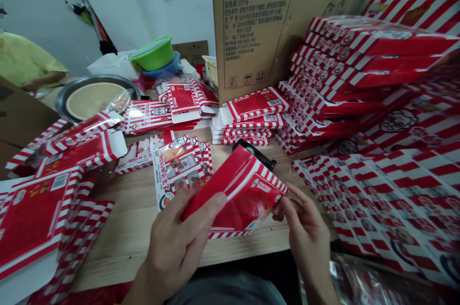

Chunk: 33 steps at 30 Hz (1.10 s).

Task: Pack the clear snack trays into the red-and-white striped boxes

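While the left hand (176, 242) wraps the red carton (237, 194), thumb pressed on its face, the right hand (305, 228) pinches its right edge between fingers and thumb, both just above the table (125, 242). Risk: a hard squeeze creases the card; a slipped grip drops the carton onto the stack (179, 170) just ahead on the table, knocking it askew.
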### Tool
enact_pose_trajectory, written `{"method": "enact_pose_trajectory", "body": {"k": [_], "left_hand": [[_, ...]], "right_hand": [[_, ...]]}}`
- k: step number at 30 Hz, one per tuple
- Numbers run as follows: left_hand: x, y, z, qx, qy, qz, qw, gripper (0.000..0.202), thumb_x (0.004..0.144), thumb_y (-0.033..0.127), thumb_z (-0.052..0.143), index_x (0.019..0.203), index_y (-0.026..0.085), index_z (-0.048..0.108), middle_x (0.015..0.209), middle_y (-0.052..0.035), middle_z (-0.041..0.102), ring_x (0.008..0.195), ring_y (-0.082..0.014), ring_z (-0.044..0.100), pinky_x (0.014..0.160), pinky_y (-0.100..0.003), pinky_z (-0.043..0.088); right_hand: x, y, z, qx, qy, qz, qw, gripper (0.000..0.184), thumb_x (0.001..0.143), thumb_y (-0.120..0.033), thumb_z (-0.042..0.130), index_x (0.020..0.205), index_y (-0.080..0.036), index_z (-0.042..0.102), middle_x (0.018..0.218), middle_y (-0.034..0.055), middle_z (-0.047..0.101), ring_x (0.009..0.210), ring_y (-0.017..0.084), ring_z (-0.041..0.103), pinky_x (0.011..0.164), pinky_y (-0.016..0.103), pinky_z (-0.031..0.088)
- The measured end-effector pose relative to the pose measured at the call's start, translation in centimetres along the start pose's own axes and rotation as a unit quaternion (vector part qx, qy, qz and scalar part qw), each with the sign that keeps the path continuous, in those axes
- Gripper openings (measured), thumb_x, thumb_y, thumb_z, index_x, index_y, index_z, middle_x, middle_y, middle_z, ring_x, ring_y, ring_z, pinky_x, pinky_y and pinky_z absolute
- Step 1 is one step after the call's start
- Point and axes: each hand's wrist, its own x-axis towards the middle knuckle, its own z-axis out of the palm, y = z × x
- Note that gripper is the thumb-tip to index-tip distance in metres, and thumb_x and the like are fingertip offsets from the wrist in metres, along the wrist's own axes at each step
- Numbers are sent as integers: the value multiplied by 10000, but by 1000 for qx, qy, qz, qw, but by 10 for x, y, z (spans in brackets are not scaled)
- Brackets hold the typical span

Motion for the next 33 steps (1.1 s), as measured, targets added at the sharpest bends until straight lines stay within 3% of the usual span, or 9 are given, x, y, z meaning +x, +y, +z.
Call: {"method": "enact_pose_trajectory", "body": {"k": [9,13,15,18,21,25,27,30,33], "left_hand": [[-1,12,-2,-45,-45,-19,998,353,880,113,506,1225,190,501,1006,-28,645,899,-104,626,797,-170,534],[0,16,-4,-70,-1,-66,995,272,857,167,542,1125,172,494,963,-27,662,877,-112,648,818,-187,542],[1,16,-7,-65,10,-48,997,217,852,169,542,1066,183,509,889,-16,661,785,-113,652,729,-192,562],[2,16,-14,-9,-33,9,999,154,850,168,530,980,238,570,863,-12,665,720,-134,649,595,-218,557],[3,17,-17,19,-66,19,997,241,863,175,514,1082,262,565,923,-27,679,761,-157,661,601,-247,561],[9,23,-14,-60,-69,-14,996,266,913,284,499,1165,208,468,868,-16,702,725,-132,659,652,-224,566],[13,27,-9,-69,-76,-18,995,199,922,321,496,1089,214,490,832,-3,705,707,-126,659,651,-215,562],[15,30,1,-51,-111,8,992,156,943,322,454,1042,213,508,789,1,699,671,-131,656,587,-216,553],[10,27,13,-39,-101,40,993,192,953,257,438,1116,171,491,840,-33,704,716,-143,663,619,-234,560]], "right_hand": [[-11,6,-12,-47,20,-27,998,267,832,-351,636,1044,-190,645,612,-22,628,540,97,562,552,201,488],[-12,0,-15,-43,22,-43,998,233,848,-340,618,1029,-198,650,608,-25,620,546,100,562,565,207,485],[-12,-2,-14,-43,26,-54,997,222,853,-332,613,1030,-204,653,605,-28,610,549,100,556,568,209,483],[-11,-2,-12,-55,23,-59,996,218,862,-338,604,1022,-201,657,596,-28,593,547,109,548,562,225,480],[-14,-2,-12,-97,48,-86,990,242,864,-327,603,1062,-194,647,705,9,640,604,137,583,595,269,487],[-21,-24,-18,-213,110,-300,923,318,847,-216,622,1164,-232,621,1028,81,633,934,225,593,839,388,461],[-23,-44,-18,-285,55,-409,865,336,866,-274,602,1201,-240,599,1156,107,574,1079,270,528,935,448,410],[-22,-69,-10,-359,-76,-490,791,248,886,-311,576,1122,-247,614,1190,94,539,1142,266,474,1031,473,333],[-20,-75,-2,-346,-134,-521,769,155,844,-148,619,930,-275,637,1102,17,573,1102,207,475,1102,442,249]]}}
